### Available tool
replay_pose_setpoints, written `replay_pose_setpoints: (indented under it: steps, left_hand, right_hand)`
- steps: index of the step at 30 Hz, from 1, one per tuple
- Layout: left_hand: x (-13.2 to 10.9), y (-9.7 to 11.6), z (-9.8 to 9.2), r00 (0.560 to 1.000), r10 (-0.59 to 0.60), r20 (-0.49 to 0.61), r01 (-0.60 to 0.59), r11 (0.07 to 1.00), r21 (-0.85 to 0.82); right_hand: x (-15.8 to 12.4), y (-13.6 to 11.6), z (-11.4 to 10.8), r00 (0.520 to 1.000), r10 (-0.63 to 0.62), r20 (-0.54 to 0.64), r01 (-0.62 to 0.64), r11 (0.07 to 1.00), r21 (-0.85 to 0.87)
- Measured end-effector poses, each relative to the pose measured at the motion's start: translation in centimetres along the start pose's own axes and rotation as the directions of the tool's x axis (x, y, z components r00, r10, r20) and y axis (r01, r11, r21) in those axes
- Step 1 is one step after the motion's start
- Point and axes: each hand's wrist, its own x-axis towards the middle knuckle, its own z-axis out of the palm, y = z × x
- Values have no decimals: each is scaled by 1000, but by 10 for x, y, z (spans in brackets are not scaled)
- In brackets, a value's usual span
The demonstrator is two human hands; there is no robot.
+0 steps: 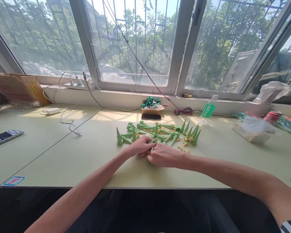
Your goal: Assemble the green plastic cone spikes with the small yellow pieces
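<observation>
Left hand (142, 145) and right hand (165, 156) meet, fingers curled, can't tell what's gripped! Smooth, tapered green cones (119, 138) and small yellow bits (179, 147) strew the pale tabletop (87, 158).

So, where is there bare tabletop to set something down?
Bare tabletop lies between the seam and left forearm, and between the green cones and pale box. Crowded: cones and yellow pieces just beyond the left hand and right hand.

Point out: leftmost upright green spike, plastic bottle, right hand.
Leftmost upright green spike (119, 136): head view, middle of its cone.
Plastic bottle (208, 110): head view, on its green label.
Right hand (167, 155): head view, back of the hand.
</observation>
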Motion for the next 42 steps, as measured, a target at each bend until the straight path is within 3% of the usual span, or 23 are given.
replay_pose_setpoints:
  steps: [8,12,14,16,19,20,23,25,27,28,35,42]
  left_hand:
    - [2,6,-3,984,81,-159,-97,991,-97]
    - [3,6,-2,960,96,-263,-138,980,-143]
    - [4,3,0,951,107,-291,-151,979,-136]
    - [5,0,3,947,103,-304,-134,987,-84]
    - [7,-6,8,935,153,-319,-119,985,123]
    - [7,-8,10,917,231,-324,-155,957,244]
    - [6,-10,15,887,422,-186,-277,810,517]
    - [4,-10,17,879,472,-65,-355,741,570]
    - [3,-10,18,868,497,-10,-397,705,587]
    - [2,-10,19,864,504,-1,-405,696,593]
    - [4,-12,22,840,542,3,-426,657,622]
    - [4,-11,23,842,540,15,-420,637,646]
  right_hand:
    - [-29,13,-9,990,93,-109,-79,988,130]
    - [-50,32,-23,934,275,-227,-184,917,354]
    - [-58,53,-31,859,432,-276,-284,849,445]
    - [-60,81,-35,709,622,-331,-410,746,524]
    - [-50,132,-31,470,801,-371,-476,584,658]
    - [-44,148,-27,413,835,-364,-478,539,694]
    - [-21,186,-3,343,893,-292,-517,439,735]
    - [-7,201,15,321,935,-147,-567,314,762]
    - [6,210,33,254,966,37,-555,114,824]
    - [10,213,42,236,970,67,-549,76,832]
    - [20,220,80,136,976,173,-545,-72,835]
    - [17,224,79,112,951,288,-552,-181,814]
